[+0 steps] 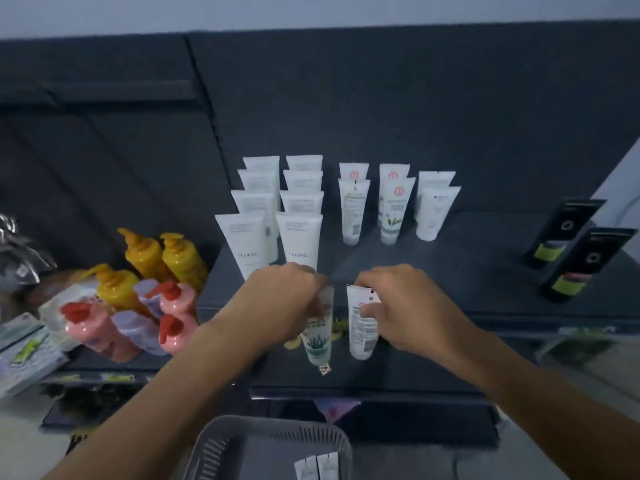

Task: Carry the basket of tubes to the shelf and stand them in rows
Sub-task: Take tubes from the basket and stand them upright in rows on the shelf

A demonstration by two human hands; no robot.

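Both hands work at the front of the dark shelf (467,282). With my left hand (287,299) I grasp a white plastic tube with a green leaf print (317,344) near its flat crimped top, and with my right hand (391,303) I grasp a white plastic tube with small printed text (362,330) in the same way. Both tubes stand cap down, close to the front edge, near each other but apart.

Behind them the rows of white tubes (301,209) already stand upright. The grey slotted plastic basket (273,445) waits below the shelf front, with two more white tubes (317,467) inside.

I judge these tubes light and soft in the body, a little slippery, and easy to tip because the cap is a narrow foot. It is better to hold them high and press gently.

Free room lies between the front pair and the rows. On the left stand orange and pink pump bottles (152,289), on the right black tubes (575,251), so the way is straight forward.
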